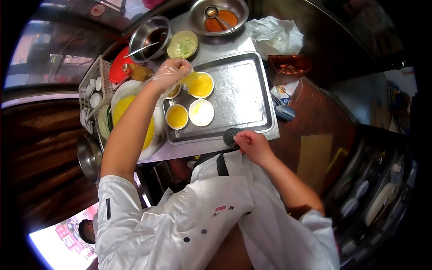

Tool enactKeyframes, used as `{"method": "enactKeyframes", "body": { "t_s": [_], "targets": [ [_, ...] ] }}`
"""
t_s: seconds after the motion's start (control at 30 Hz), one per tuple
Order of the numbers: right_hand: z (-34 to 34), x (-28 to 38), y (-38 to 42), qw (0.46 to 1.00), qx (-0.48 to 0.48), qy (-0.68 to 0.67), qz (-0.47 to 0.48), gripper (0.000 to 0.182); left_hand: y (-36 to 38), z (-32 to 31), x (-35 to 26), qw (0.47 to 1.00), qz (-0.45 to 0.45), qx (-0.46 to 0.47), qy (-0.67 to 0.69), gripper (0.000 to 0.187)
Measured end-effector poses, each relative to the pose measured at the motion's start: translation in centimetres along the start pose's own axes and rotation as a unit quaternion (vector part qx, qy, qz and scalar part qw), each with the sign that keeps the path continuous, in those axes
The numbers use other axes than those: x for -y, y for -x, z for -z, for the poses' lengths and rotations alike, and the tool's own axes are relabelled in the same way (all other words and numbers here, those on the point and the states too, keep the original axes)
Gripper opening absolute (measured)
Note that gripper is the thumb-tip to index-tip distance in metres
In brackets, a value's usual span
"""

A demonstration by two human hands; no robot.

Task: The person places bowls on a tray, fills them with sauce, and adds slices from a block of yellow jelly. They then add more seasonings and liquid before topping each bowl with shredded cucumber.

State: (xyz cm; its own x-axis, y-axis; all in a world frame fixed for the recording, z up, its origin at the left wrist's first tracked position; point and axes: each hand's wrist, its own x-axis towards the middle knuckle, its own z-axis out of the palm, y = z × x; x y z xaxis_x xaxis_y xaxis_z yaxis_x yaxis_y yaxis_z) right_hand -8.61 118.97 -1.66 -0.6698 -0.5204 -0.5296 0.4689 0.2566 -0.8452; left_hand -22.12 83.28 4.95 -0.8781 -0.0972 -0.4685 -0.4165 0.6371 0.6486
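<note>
- Curling beside yellow food [200, 84] in a white bowl [213, 88] on the metal tray [238, 92]: gloved left hand [172, 73], grip unclear.
- Fingers bent, right hand [254, 146] at a dark round object [230, 137]; cannot tell whether gripping.

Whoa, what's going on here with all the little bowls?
Someone in a white cloth jacket is working over a rectangular silver metal tray. Their left hand, in a clear plastic glove, is at some soft yellow food in a small round white bowl. A nearby white bowl has only a little yellow inside. Their bare right hand touches a dark round object by the tray's near edge; I can't tell what it is.
</note>
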Motion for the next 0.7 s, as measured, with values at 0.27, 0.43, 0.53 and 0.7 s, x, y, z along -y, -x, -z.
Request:
{"method": "enactKeyframes", "body": {
  "t_s": [0.27, 0.43, 0.53, 0.7],
  "targets": [
    [0.1, -0.6, -0.1, 1.000, 0.002, -0.013, -0.005, 0.023, 6.4, 1.0, -3.3, 0.986, 0.087, -0.035, 0.141, 0.014],
    [0.0, -0.2, -0.4, 0.999, 0.010, -0.034, -0.005, 0.021, 8.3, -4.3, 0.9, 0.972, 0.089, -0.070, 0.204, 0.009],
    [-0.1, 0.0, -0.7, 0.999, 0.018, -0.031, -0.005, 0.021, 6.5, -9.9, 8.2, 0.964, 0.125, -0.060, 0.228, 0.008],
    [0.0, 0.2, -0.3, 0.999, 0.006, -0.024, -0.020, 0.020, 5.8, -9.6, 10.6, 0.995, 0.070, -0.074, -0.015, 0.025]
  ]
}}
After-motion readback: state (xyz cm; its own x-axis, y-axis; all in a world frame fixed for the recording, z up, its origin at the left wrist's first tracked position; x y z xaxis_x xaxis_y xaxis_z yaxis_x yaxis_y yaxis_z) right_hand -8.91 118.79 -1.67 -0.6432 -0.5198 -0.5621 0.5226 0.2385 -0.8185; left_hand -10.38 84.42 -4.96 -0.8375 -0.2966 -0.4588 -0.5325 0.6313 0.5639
